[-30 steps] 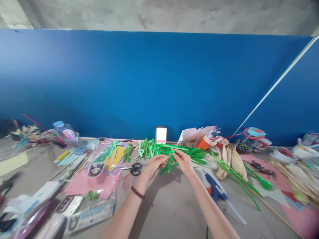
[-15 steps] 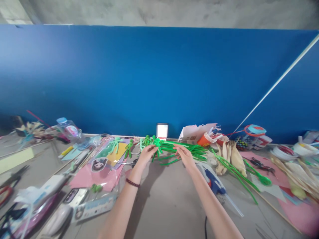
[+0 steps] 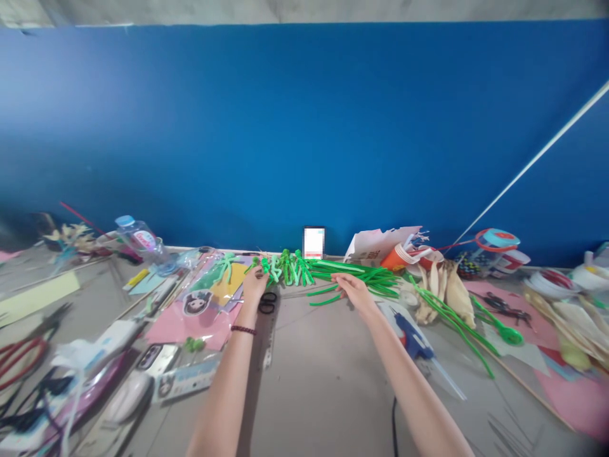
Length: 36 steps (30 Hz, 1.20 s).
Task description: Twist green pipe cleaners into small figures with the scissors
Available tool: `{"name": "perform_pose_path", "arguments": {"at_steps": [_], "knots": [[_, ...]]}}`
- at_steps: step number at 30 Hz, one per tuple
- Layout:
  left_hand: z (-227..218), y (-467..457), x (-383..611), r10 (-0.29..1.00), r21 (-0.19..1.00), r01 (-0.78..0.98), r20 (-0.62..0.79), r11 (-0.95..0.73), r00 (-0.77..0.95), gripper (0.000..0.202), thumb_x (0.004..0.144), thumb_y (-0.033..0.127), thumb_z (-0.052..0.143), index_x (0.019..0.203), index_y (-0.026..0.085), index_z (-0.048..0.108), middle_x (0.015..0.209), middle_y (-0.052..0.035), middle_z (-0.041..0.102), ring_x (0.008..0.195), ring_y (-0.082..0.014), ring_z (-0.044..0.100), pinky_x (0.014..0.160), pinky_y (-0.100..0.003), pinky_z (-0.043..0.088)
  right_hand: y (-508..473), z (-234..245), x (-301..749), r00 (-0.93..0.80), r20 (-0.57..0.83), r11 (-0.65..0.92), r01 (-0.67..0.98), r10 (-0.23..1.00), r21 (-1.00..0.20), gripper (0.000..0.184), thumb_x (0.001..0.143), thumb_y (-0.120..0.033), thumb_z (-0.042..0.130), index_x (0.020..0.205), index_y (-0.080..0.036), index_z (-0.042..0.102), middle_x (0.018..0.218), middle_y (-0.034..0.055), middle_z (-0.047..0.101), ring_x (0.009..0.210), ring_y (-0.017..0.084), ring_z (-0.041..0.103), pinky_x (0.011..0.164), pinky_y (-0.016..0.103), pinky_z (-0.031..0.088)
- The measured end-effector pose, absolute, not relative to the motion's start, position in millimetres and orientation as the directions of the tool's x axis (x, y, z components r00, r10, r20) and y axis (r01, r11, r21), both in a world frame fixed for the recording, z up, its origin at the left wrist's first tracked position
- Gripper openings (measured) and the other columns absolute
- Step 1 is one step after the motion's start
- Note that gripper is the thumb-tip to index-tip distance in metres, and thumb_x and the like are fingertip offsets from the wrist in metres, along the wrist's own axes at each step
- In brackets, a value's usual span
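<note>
My left hand [image 3: 255, 285] reaches to the row of green pipe-cleaner figures [image 3: 291, 270], its fingers bent together over a small dark green figure [image 3: 255, 261] at the row's left end. Black-handled scissors [image 3: 267, 303] lie just right of that wrist. My right hand [image 3: 351, 290] hovers at the near side of a bundle of green pipe cleaners [image 3: 375, 279], its fingers stretched forward and loosely apart. Two loose pipe cleaners [image 3: 323, 301] stick out leftward beside its fingertips; contact with them is unclear.
A lit phone [image 3: 314, 243] leans on the blue partition [image 3: 304, 127]. Left are coloured sheets [image 3: 190, 324], a bottle [image 3: 137, 238] and a white mouse [image 3: 127, 397]. Right are a blue glue gun [image 3: 413, 343], dried husks [image 3: 457, 295] and an orange cup [image 3: 397, 257].
My left hand has moved left, from the bright green figure to the small dark one, uncovering the scissors and more of the row. My right hand stays by the bundle. The view has tilted down slightly.
</note>
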<state>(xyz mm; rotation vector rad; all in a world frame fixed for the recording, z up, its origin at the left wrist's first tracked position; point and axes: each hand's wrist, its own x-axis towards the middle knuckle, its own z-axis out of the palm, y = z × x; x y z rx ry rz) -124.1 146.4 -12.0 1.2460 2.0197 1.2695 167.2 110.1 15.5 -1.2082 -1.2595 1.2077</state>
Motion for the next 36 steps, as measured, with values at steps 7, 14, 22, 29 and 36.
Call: {"name": "perform_pose_path", "arguments": {"at_steps": [7,14,22,29,36], "knots": [[-12.4,143.8,-125.4,0.893,0.788,0.609,0.203,0.095,-0.401,0.023,0.072,0.014,0.056,0.094,0.016,0.063,0.1,-0.0109,0.068,0.095,-0.0237,0.063,0.09,-0.036,0.045,109.2,18.4,166.8,-0.045,0.006,0.008,0.038,0.999,-0.999,0.029,0.068,-0.041,0.062,0.086,-0.02,0.071,0.088,0.0052,0.07,0.063,0.014,0.058,0.049,0.022,0.045],[-5.2,132.2,-127.4,0.818,0.485,0.864,0.435,0.138,-0.376,0.031,0.081,0.016,0.043,0.108,0.011,0.058,0.106,-0.0174,0.062,0.105,-0.0308,0.054,0.092,-0.043,0.039,108.7,20.7,167.1,-0.059,0.002,0.005,0.057,0.998,-0.998,0.028,0.067,-0.041,0.063,0.083,-0.02,0.072,0.084,0.0047,0.07,0.062,0.014,0.058,0.048,0.022,0.045],[0.2,124.1,-131.1,0.843,0.327,0.881,0.308,0.342,-0.442,0.048,0.078,0.017,0.049,0.124,0.006,0.045,0.104,-0.0219,0.061,0.098,-0.036,0.057,0.079,-0.043,0.044,107.0,22.5,165.5,-0.08,-0.021,-0.015,0.073,0.997,-0.997,0.025,0.068,-0.038,0.062,0.082,-0.02,0.072,0.082,0.0043,0.07,0.061,0.013,0.058,0.048,0.021,0.044],[-0.2,127.8,-133.4,0.82,0.492,0.823,0.32,0.285,-0.475,0.046,0.072,0.009,0.052,0.118,0.012,0.05,0.103,-0.0155,0.06,0.093,-0.0271,0.06,0.077,-0.036,0.047,106.6,21.9,165.6,-0.126,-0.012,0.001,0.107,0.992,-0.994,0.024,0.069,-0.039,0.062,0.081,-0.021,0.072,0.08,0.0035,0.069,0.061,0.013,0.058,0.048,0.021,0.044],[-5.9,133.2,-141.2,0.825,0.659,0.722,0.277,0.21,-0.493,0.037,0.07,0.01,0.056,0.107,0.012,0.059,0.096,-0.0138,0.066,0.091,-0.0264,0.062,0.081,-0.036,0.046,104.1,24.2,164.5,-0.126,-0.028,-0.014,0.109,0.992,-0.994,0.022,0.07,-0.036,0.063,0.081,-0.021,0.073,0.079,0.0044,0.07,0.061,0.014,0.059,0.047,0.021,0.045]]}}
